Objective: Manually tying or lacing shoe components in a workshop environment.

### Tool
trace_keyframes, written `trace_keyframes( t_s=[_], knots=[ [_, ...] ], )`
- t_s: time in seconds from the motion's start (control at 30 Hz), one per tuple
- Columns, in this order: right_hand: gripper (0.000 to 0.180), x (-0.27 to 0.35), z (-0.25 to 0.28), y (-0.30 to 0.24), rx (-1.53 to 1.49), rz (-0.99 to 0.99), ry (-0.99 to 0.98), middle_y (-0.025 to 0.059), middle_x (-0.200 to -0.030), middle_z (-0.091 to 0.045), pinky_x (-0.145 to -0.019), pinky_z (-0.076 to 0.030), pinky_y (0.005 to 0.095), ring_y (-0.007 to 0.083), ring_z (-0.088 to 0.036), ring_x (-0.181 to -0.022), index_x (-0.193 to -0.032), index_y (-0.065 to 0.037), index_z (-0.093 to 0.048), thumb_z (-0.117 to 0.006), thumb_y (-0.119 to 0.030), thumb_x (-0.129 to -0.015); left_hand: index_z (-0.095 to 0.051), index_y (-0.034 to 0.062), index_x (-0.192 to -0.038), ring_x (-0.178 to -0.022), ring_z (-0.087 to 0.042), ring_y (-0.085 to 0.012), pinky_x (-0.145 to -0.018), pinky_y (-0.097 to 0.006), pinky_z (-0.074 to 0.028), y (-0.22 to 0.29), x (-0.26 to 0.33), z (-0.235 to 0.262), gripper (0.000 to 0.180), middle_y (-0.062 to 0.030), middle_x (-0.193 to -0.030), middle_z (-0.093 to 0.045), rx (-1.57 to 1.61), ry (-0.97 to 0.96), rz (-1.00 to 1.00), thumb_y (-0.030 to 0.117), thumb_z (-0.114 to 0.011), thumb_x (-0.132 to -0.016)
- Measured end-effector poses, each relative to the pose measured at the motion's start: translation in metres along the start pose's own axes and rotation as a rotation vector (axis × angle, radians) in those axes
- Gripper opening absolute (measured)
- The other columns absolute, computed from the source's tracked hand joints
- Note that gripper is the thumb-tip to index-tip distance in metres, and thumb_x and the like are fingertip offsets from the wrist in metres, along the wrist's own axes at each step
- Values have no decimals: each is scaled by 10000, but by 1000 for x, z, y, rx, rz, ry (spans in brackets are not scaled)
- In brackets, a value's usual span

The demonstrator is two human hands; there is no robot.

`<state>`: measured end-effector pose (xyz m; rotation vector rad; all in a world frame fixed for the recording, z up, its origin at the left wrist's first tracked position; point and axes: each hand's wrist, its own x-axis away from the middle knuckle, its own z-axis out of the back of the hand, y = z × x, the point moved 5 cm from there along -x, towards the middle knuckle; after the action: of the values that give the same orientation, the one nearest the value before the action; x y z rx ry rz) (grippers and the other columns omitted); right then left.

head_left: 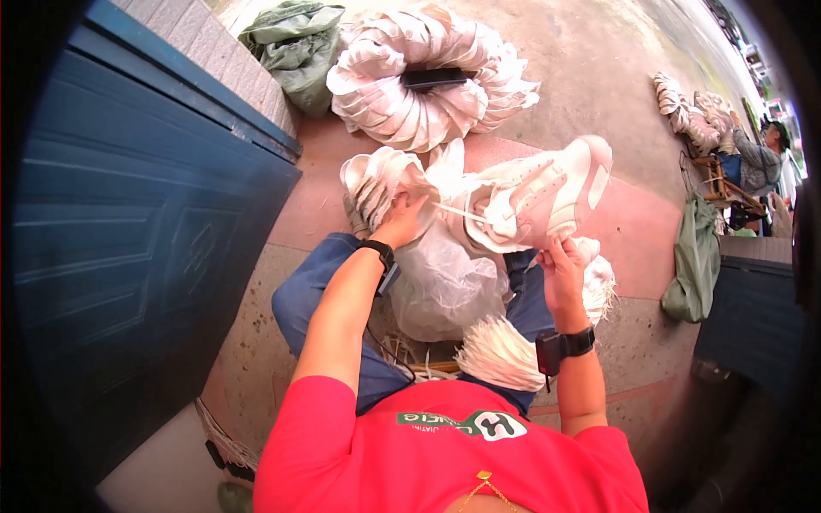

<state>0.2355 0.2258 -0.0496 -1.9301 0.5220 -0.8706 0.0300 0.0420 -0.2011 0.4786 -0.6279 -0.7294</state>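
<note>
White chunky shoe upper (pixel 534 198) held up over lap, sole side right, lace (pixel 462 214) trailing left. Left hand (pixel 402 222) pinched shut on lace; right hand (pixel 560 269) gripping upper's lower edge. Fingertips partly hidden; white lace bundle (pixel 505 352) on lap.

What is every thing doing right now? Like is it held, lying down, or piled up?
White shoe: held up in the air, sole to the right.
White lace: pulled straight out from the shoe.
Left hand: pinching the lace end.
Right hand: gripping the shoe from below.
Clear plastic bag: crumpled on the lap.
Bundle of white laces: lying on the right thigh.
Ring of shoe parts: stacked in a circle on the floor.
Green sack: slumped against the wall.
</note>
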Motion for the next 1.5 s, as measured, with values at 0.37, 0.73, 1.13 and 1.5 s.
trace_keyframes(
  t_s=[0.37, 0.73, 1.13, 1.5],
  knots=[
    [94, -5, 0, 2, -64, -199, -62, -42, -629, -426, -637, -399, 243, 56, -389, -561, -792, -97, -486, -468, -134, -877, -555, 188, -1058, -1180, -257, -310, -914, -521, -240, -4, -26, 10, 427, -66, -1289, -348, -113, 153, 93, 356, -645, -677],
    [96, -47, 42, 22, -75, -193, -2, -22, -695, -499, -603, -410, 229, 67, -432, -579, -840, -85, -523, -478, -161, -877, -555, -4, -618, -476, -509, -167, -527, -312, -443, -74, -39, 115, 369, -77, -485, -479, -156, 310, 41, 280, -436, -820],
    [305, -51, -7, -18, -320, -18, -312, 92, -1179, -479, -950, -344, 339, 197, -457, -1088, -1177, -24, -410, -384, -161, -906, -490, -3, -531, -404, -413, -144, -428, -295, -341, 59, 65, 306, 423, -39, -455, -441, 268, 631, -86, 300, -526, -823],
    [211, 8, -101, -103, -428, 105, -530, 76, -1047, -541, -875, -403, 326, 184, -531, -949, -1075, -32, -458, -398, -130, -897, -470, -34, -538, -448, -341, -108, -425, -303, -310, 148, 206, 405, 367, -97, -454, -370, -29, 934, -129, 222, -569, -781]
  ],
)
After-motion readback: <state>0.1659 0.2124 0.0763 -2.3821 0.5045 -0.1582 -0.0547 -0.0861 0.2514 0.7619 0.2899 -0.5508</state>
